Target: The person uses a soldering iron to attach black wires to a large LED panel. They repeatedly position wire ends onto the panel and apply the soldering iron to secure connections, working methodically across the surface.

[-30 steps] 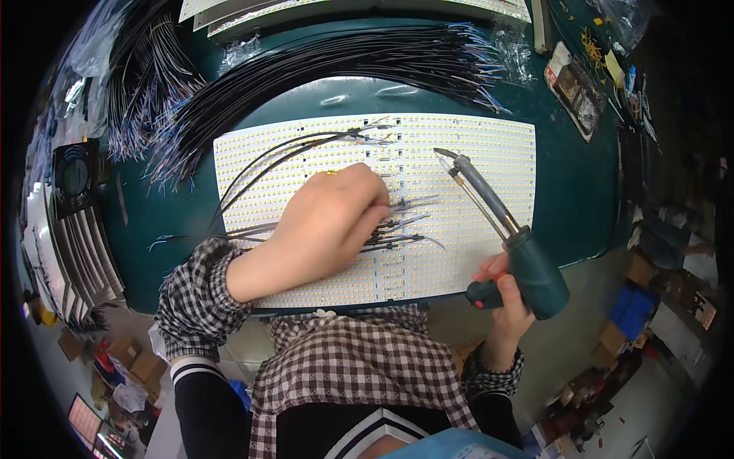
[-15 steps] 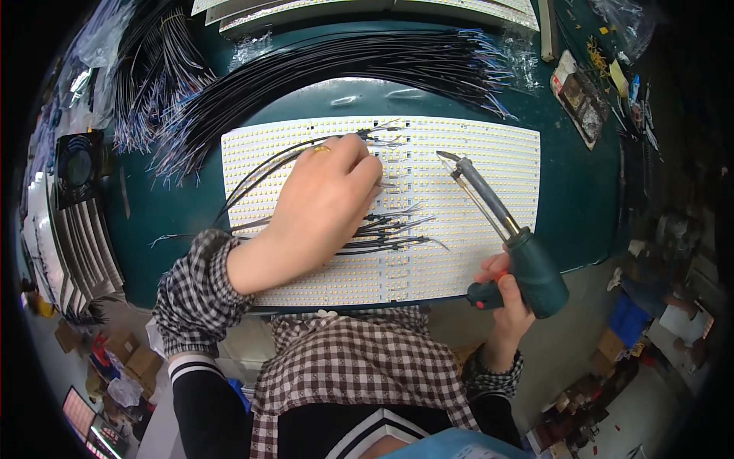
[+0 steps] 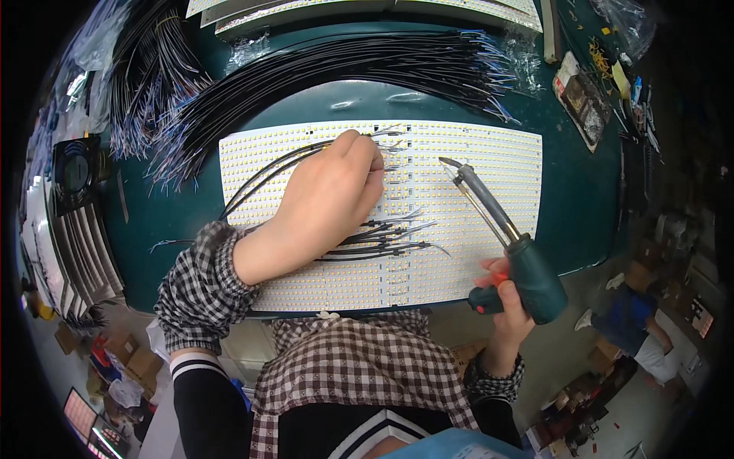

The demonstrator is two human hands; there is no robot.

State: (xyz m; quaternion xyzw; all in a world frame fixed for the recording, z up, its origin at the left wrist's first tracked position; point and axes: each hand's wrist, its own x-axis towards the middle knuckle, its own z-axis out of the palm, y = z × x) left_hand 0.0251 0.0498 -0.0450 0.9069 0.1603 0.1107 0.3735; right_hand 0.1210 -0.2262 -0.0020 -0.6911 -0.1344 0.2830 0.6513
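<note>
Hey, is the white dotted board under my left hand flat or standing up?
Flat: the white board faces up on the green table, with black cables lying across it.

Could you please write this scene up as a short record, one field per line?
Left hand: curled over the white panel; whether it pinches anything is unclear.
Right hand: gripping a green soldering gun, its tip over the panel's right half.
Panel: dotted with rows of small yellowish squares, lying on a green table.
On panel: several black wires, partly hidden by the left hand.
Beyond panel: a large wire bundle, black with bluish ends.
</note>
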